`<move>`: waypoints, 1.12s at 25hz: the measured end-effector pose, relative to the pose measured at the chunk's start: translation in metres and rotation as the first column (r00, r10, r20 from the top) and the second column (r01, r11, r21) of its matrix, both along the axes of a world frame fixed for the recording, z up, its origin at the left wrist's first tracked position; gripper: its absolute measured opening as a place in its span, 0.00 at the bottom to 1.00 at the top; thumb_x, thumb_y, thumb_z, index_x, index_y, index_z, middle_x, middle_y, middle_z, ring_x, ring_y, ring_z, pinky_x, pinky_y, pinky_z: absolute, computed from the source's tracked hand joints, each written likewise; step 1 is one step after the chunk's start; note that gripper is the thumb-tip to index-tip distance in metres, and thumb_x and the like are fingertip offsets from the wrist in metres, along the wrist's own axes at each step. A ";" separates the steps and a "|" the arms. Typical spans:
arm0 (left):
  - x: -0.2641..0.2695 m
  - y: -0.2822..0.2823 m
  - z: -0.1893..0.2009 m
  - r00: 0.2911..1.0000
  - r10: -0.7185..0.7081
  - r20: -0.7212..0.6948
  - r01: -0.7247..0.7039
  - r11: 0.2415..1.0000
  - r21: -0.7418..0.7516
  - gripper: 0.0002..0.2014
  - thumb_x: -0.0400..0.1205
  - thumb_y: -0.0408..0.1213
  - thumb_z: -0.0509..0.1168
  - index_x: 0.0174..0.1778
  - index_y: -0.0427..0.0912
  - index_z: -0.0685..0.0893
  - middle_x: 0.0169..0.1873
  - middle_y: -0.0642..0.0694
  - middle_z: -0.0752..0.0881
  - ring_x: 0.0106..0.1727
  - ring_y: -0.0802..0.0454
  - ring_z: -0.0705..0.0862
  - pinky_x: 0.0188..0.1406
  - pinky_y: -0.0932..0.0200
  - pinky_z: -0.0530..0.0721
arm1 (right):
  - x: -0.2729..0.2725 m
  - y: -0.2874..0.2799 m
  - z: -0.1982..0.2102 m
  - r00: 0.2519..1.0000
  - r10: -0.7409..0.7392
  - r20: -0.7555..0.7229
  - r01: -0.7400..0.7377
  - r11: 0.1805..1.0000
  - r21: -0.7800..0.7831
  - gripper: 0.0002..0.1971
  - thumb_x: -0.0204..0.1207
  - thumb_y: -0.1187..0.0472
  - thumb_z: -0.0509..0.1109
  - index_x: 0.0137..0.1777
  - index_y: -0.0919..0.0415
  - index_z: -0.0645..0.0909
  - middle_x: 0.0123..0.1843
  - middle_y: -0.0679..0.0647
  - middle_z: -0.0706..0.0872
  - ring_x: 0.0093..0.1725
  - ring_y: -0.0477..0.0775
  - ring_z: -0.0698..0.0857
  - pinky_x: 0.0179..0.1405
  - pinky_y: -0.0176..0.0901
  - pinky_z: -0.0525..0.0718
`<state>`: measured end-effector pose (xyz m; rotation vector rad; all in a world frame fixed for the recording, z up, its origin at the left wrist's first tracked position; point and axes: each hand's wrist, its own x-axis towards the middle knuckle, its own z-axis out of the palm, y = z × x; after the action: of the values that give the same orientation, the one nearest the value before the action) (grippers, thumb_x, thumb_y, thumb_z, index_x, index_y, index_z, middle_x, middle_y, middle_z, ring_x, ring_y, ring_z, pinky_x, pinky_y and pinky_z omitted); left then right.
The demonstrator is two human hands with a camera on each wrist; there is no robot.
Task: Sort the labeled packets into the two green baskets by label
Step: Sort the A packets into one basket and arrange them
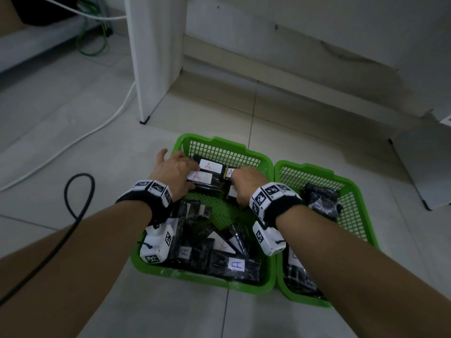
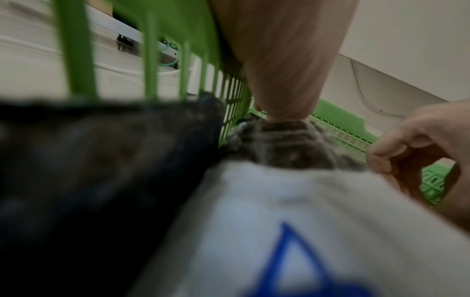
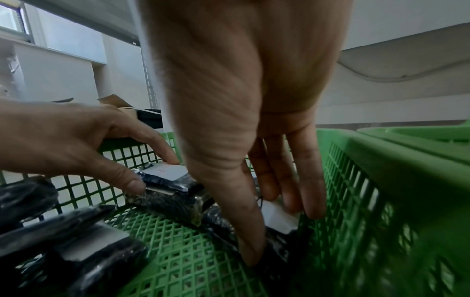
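Two green mesh baskets stand side by side on the floor, the left basket (image 1: 219,142) and the right basket (image 1: 317,170). Both hands reach into the far end of the left basket (image 3: 356,201). My left hand (image 1: 181,172) (image 3: 152,170) pinches a stack of black packets, thumb at the near edge and forefinger on the top packet's red "A" label (image 1: 200,178) (image 3: 165,170). My right hand (image 1: 240,186) (image 3: 277,227) straddles another black packet with a white label (image 3: 277,219), thumb on one side, fingers on the other. The left wrist view is blurred, with a blue "A" label (image 2: 292,251) close to the lens.
Several black "A" packets (image 1: 219,254) lie piled at the left basket's near end. More black packets (image 1: 322,198) lie in the right basket. A black cable (image 1: 78,191) and a white cable (image 1: 97,128) cross the floor on the left. A white furniture leg (image 1: 156,57) stands behind.
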<state>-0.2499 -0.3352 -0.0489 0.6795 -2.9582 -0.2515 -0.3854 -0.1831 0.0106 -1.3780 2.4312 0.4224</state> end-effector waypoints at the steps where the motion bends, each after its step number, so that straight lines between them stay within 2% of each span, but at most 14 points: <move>1: 0.000 0.000 -0.001 1.000 -0.001 -0.011 0.001 1.000 0.005 0.25 0.75 0.50 0.75 0.69 0.58 0.80 0.68 0.59 0.81 0.76 0.55 0.67 0.81 0.37 0.51 | -0.001 0.001 -0.001 1.000 -0.007 0.015 0.007 1.000 -0.019 0.14 0.69 0.70 0.80 0.54 0.64 0.85 0.54 0.61 0.86 0.55 0.62 0.88 0.45 0.44 0.82; 3: -0.001 -0.001 -0.002 1.000 -0.009 -0.021 0.009 1.000 0.003 0.25 0.76 0.49 0.74 0.70 0.58 0.80 0.69 0.59 0.80 0.76 0.54 0.68 0.81 0.36 0.51 | -0.001 0.003 -0.001 0.999 -0.026 0.039 0.028 0.999 -0.047 0.13 0.69 0.70 0.81 0.53 0.66 0.86 0.53 0.60 0.87 0.53 0.60 0.88 0.43 0.43 0.81; 5: -0.002 -0.002 -0.002 1.000 -0.013 -0.003 0.013 1.000 -0.019 0.25 0.75 0.51 0.74 0.70 0.59 0.81 0.67 0.58 0.78 0.75 0.54 0.69 0.81 0.36 0.51 | -0.001 0.008 0.000 0.997 -0.035 0.062 0.040 0.997 -0.071 0.12 0.69 0.71 0.81 0.52 0.66 0.87 0.52 0.60 0.88 0.51 0.60 0.88 0.44 0.45 0.84; 9: -0.002 -0.002 -0.002 1.000 -0.005 0.017 0.006 1.000 -0.021 0.27 0.75 0.52 0.74 0.71 0.58 0.80 0.68 0.57 0.79 0.76 0.54 0.69 0.81 0.36 0.51 | 0.003 0.011 0.005 0.992 -0.001 0.128 0.021 0.988 -0.154 0.13 0.71 0.76 0.76 0.54 0.64 0.87 0.55 0.60 0.86 0.55 0.61 0.86 0.48 0.47 0.85; 11: -0.002 -0.001 -0.003 1.000 -0.004 -0.006 0.004 1.000 -0.007 0.26 0.73 0.51 0.75 0.68 0.56 0.81 0.67 0.57 0.81 0.75 0.53 0.70 0.81 0.37 0.52 | 0.005 0.011 0.007 0.992 0.020 0.122 0.000 0.987 -0.158 0.15 0.72 0.77 0.74 0.56 0.65 0.88 0.58 0.60 0.86 0.57 0.61 0.86 0.49 0.45 0.84; 15: -0.001 -0.002 -0.002 1.000 -0.012 -0.019 0.012 1.000 0.010 0.24 0.71 0.52 0.77 0.64 0.56 0.85 0.65 0.55 0.81 0.74 0.52 0.70 0.81 0.37 0.53 | 0.007 0.010 0.008 0.991 0.016 0.134 0.002 0.991 -0.135 0.15 0.72 0.78 0.75 0.57 0.66 0.87 0.59 0.61 0.86 0.57 0.61 0.86 0.53 0.46 0.87; 18: 0.001 0.001 -0.001 0.999 -0.008 -0.053 0.009 0.999 0.033 0.24 0.69 0.54 0.76 0.61 0.55 0.87 0.63 0.54 0.83 0.72 0.51 0.72 0.81 0.35 0.52 | 0.011 0.009 0.014 0.988 -0.033 0.150 0.059 0.984 -0.170 0.13 0.70 0.75 0.78 0.53 0.64 0.88 0.57 0.58 0.87 0.56 0.59 0.87 0.53 0.47 0.88; 21: 0.003 0.003 0.010 0.997 0.020 -0.069 -0.013 0.994 0.105 0.22 0.72 0.58 0.73 0.60 0.54 0.86 0.61 0.54 0.83 0.73 0.52 0.73 0.82 0.34 0.44 | 0.021 0.015 0.022 0.964 -0.090 0.252 0.154 0.957 -0.246 0.09 0.68 0.66 0.84 0.45 0.58 0.88 0.50 0.52 0.88 0.50 0.52 0.86 0.46 0.42 0.81; 23: 0.002 0.002 0.024 0.999 0.034 -0.036 -0.029 0.988 0.153 0.20 0.75 0.59 0.70 0.60 0.55 0.84 0.63 0.54 0.82 0.74 0.52 0.73 0.83 0.35 0.41 | 0.031 0.025 0.021 0.935 -0.096 0.342 0.187 0.951 -0.245 0.08 0.69 0.60 0.85 0.45 0.59 0.89 0.49 0.51 0.89 0.48 0.51 0.86 0.45 0.42 0.82; 24: 0.001 0.001 0.034 0.998 0.039 -0.045 -0.031 0.985 0.168 0.18 0.77 0.59 0.68 0.59 0.56 0.84 0.64 0.54 0.82 0.73 0.52 0.74 0.83 0.34 0.42 | 0.038 0.031 0.020 0.918 -0.100 0.383 0.203 0.950 -0.237 0.08 0.70 0.59 0.84 0.46 0.59 0.90 0.48 0.51 0.90 0.48 0.51 0.87 0.45 0.43 0.83; 26: 0.008 0.002 0.057 0.990 0.074 -0.117 -0.047 0.975 0.216 0.16 0.78 0.57 0.67 0.57 0.55 0.85 0.65 0.52 0.84 0.71 0.48 0.78 0.82 0.37 0.55 | 0.052 0.043 0.015 0.889 -0.116 0.444 0.242 0.940 -0.240 0.09 0.70 0.57 0.85 0.45 0.59 0.89 0.46 0.51 0.90 0.46 0.52 0.88 0.45 0.44 0.86; 28: 0.022 0.008 0.077 0.963 0.165 -0.212 -0.093 0.946 0.312 0.14 0.78 0.54 0.68 0.55 0.53 0.87 0.65 0.48 0.85 0.68 0.45 0.81 0.74 0.50 0.70 | 0.065 0.050 0.007 0.877 -0.113 0.467 0.252 0.936 -0.248 0.10 0.71 0.56 0.83 0.47 0.59 0.88 0.48 0.52 0.90 0.49 0.53 0.88 0.49 0.47 0.87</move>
<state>-0.2284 -0.3272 0.0276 0.8105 -2.6595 -0.7270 -0.3201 -0.1327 0.0178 -1.1697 2.2599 -0.3029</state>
